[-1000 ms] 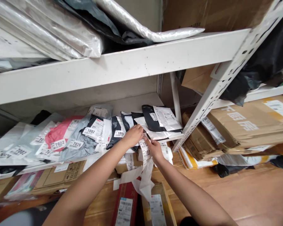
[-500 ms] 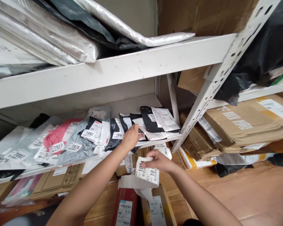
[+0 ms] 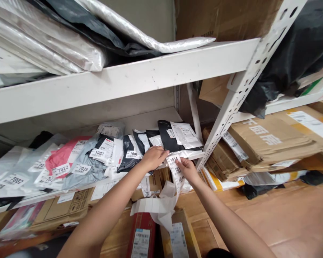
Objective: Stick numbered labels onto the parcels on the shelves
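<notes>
My right hand (image 3: 187, 171) pinches a strip of white number labels (image 3: 177, 175) by its upper part, where 1014 is printed. The strip's blank backing (image 3: 158, 208) curls below it. My left hand (image 3: 155, 157) is closed beside the strip's top end, at the shelf's front edge. What its fingers grip is hidden. Behind the hands lie a black parcel bag (image 3: 165, 138) and a white parcel bag (image 3: 187, 134) on top of it. Left of my left hand is a dark bag labelled 1008 (image 3: 131, 154), in a row with a grey bag labelled 7026 (image 3: 81, 169).
A white shelf beam (image 3: 150, 71) crosses above my hands, and a slotted upright (image 3: 226, 111) stands to the right. Cardboard boxes (image 3: 274, 139) are stacked beyond it. Below are a red box (image 3: 142, 229) and an open carton (image 3: 188, 229). A pink bag (image 3: 60, 156) lies on the left.
My right hand has raised the label strip toward the shelf edge, beside my left hand. The strip now hangs more unrolled. My left hand has shifted slightly right and down.
</notes>
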A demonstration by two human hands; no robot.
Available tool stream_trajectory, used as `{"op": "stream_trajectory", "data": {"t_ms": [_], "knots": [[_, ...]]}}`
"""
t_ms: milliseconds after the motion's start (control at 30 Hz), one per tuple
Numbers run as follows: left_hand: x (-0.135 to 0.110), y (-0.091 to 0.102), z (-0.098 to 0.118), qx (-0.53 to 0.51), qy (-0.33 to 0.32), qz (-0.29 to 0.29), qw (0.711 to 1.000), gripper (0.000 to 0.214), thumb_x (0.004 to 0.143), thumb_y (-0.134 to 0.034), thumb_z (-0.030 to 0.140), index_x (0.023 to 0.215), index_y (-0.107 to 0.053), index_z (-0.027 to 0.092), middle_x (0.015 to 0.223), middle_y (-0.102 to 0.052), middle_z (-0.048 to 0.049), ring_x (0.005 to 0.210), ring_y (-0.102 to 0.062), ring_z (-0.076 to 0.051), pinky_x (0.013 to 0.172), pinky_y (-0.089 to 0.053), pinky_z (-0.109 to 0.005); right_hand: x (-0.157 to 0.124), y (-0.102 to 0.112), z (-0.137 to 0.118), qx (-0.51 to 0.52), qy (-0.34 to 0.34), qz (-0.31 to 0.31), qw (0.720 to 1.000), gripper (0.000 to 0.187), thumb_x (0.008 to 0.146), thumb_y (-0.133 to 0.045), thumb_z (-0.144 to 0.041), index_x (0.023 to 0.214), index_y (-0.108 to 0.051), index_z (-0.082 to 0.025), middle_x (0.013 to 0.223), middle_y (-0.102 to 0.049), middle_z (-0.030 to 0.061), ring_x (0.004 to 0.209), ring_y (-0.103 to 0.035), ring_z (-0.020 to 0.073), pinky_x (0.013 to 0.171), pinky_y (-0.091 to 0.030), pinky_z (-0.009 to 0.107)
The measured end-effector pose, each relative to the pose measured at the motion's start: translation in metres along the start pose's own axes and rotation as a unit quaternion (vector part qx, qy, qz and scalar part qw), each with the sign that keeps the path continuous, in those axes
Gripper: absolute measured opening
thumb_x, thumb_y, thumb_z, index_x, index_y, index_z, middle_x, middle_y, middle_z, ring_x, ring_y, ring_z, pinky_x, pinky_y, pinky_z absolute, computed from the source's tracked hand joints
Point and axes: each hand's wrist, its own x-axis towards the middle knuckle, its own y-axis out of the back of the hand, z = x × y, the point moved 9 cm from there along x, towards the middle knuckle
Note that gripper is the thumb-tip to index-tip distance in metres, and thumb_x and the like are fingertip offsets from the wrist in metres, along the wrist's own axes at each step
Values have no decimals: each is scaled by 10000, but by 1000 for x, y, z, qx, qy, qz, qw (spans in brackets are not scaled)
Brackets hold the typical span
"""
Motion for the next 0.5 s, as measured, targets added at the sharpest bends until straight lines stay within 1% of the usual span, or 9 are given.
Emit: {"op": "stream_trajectory", "data": {"t_ms": [33,100,167,267,333,433,500], "knots": [[2,-2,-1,5,27,-3,1000,353,950,-387,374,1000,-712,248,921,-674,-31,929,-620,-199,900,-435,-349,2,1,3,-21,1,26,999,410,668,-706,-578,733,-662,-175,591,-605,6,558,-502,150,514,-373,248],[6,-5,-2,22,60,-6,998,291,905,-485,439,1010,-697,271,959,-666,-22,956,-615,-208,923,-417,-366,5,2,6,-58,13,62,996,430,670,-687,-600,641,-614,-178,531,-539,-10,519,-431,130,482,-322,243],[8,-8,-2,40,77,2,996,232,871,-556,417,985,-684,261,993,-656,-24,981,-605,-211,961,-389,-381,7,2,5,-91,31,90,991,451,693,-665,-602,572,-542,-185,493,-459,-32,496,-350,106,467,-271,239],[6,-11,-1,56,92,22,994,203,898,-523,356,877,-663,211,973,-642,-46,970,-595,-213,1006,-343,-411,5,3,2,-117,49,126,984,487,737,-631,-584,516,-445,-192,475,-363,-52,491,-272,89,467,-224,240],[3,-12,1,71,92,41,992,222,911,-503,364,882,-652,202,981,-629,-59,984,-581,-222,1032,-310,-434,4,2,2,-110,53,121,985,458,752,-623,-565,539,-488,-184,498,-402,-44,503,-296,93,475,-241,237],[-1,-12,4,92,78,61,991,246,913,-498,410,916,-651,218,991,-612,-57,998,-569,-227,1048,-285,-450,4,-3,3,-82,54,68,993,381,733,-650,-544,689,-626,-166,620,-563,-5,565,-414,118,511,-318,230],[-2,-14,5,96,69,58,991,236,910,-505,412,916,-651,227,991,-609,-50,993,-570,-223,1051,-281,-450,4,-5,5,-63,50,42,996,386,713,-666,-545,769,-662,-163,693,-621,13,608,-470,136,535,-355,231]]}}
